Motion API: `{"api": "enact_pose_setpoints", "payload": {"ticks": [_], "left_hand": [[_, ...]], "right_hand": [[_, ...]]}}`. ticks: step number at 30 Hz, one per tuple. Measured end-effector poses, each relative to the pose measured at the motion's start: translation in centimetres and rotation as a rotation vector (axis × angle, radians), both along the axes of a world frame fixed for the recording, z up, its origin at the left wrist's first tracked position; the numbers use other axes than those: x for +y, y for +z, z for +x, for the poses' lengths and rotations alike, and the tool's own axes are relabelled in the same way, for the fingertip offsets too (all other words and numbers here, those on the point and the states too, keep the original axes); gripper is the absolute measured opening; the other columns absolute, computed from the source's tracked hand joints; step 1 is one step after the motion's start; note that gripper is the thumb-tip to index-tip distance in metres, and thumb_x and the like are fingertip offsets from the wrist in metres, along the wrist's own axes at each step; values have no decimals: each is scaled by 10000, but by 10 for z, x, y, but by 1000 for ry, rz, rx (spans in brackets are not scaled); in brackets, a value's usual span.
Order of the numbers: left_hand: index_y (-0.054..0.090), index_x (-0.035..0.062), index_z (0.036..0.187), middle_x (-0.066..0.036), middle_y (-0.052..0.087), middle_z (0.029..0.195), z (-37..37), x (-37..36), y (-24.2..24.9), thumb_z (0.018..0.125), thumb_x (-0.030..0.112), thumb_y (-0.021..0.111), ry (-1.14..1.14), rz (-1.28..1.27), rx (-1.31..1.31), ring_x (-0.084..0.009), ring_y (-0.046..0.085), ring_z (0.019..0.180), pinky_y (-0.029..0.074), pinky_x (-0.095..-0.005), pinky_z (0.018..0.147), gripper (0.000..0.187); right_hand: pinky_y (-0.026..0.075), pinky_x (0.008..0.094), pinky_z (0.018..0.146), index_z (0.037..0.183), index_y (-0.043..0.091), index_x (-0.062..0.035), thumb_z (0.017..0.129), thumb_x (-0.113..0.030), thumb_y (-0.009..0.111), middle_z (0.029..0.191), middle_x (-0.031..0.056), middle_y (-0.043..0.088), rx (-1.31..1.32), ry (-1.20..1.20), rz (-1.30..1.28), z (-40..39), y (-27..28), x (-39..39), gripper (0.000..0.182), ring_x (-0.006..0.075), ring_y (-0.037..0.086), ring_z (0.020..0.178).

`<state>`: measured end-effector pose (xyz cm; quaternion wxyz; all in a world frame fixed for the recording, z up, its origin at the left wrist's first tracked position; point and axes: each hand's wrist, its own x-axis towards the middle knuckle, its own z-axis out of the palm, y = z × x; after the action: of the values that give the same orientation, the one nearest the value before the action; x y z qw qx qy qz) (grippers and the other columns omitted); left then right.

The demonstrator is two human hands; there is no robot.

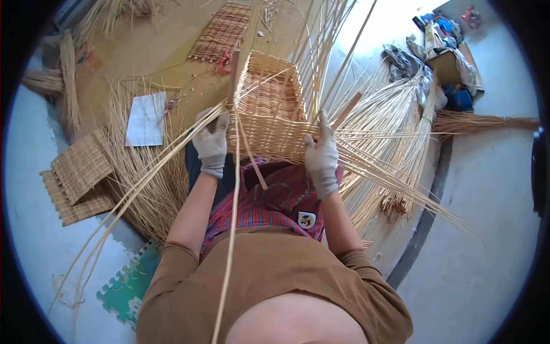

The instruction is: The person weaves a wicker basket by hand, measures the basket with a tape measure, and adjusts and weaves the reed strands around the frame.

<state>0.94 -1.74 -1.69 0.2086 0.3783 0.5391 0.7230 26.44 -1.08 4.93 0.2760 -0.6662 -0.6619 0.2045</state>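
A partly woven wicker basket [269, 137] rests over my lap, its reddish-brown woven bottom visible inside. Long loose wicker strands [323, 51] stick out from its walls toward the top, the left and the right. My left hand [212, 140], in a pale work glove, is closed on the basket's left corner, beside a flat wooden slat [235, 77]. My right hand [322, 155], gloved too, grips the right corner with the thumb against the near wall. Another slat [347, 110] slants out past that hand. One strand [232, 241] hangs down across my front.
Bundles of loose wicker [395, 109] lie at the right, more strands [137, 178] at the left. Woven panels [86, 163] lie at the far left, another panel [223, 31] ahead. A white paper sheet [145, 119] and green foam mat [129, 284] are on the left.
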Motion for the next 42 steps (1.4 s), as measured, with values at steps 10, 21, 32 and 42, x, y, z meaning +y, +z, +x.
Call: {"api": "enact_pose_setpoints", "payload": {"ticks": [10, 21, 32, 42], "left_hand": [[544, 20, 1350, -51, 627, 1135, -66, -4, -7, 879, 111, 750, -756, -188, -322, -116, 614, 957, 520, -261, 874, 522], [534, 126, 1240, -4, 535, 1129, -49, 45, -14, 863, 82, 779, -653, -212, 272, -124, 500, 1014, 447, -315, 953, 453], [592, 99, 1174, 4, 551, 1034, -9, 38, 0, 828, -34, 683, -420, -425, -168, -60, 520, 866, 499, -247, 746, 382], [551, 65, 1248, -135, 586, 1206, 28, -7, 1, 815, 75, 764, -165, -257, 486, -266, 623, 1032, 528, -370, 862, 482]], "right_hand": [[532, 453, 706, 1137, 687, -169, 887, -227, 690, 868, 123, 669, 46, 805, 115, -158, 45, -36, 256, 346, 669, 831], [533, 276, 702, 1090, 689, -3, 991, -104, 616, 978, 27, 704, 1028, -251, -251, -33, -32, 9, 159, 127, 659, 860], [546, 243, 702, 1461, 399, -201, 1023, -115, 557, 1279, 130, 621, 918, 372, 379, -63, 9, 98, 474, 179, 679, 962], [489, 205, 528, 1134, 630, -29, 1011, -156, 622, 945, 60, 730, 1016, -146, 14, 23, -53, 10, 177, 103, 673, 755]]}}
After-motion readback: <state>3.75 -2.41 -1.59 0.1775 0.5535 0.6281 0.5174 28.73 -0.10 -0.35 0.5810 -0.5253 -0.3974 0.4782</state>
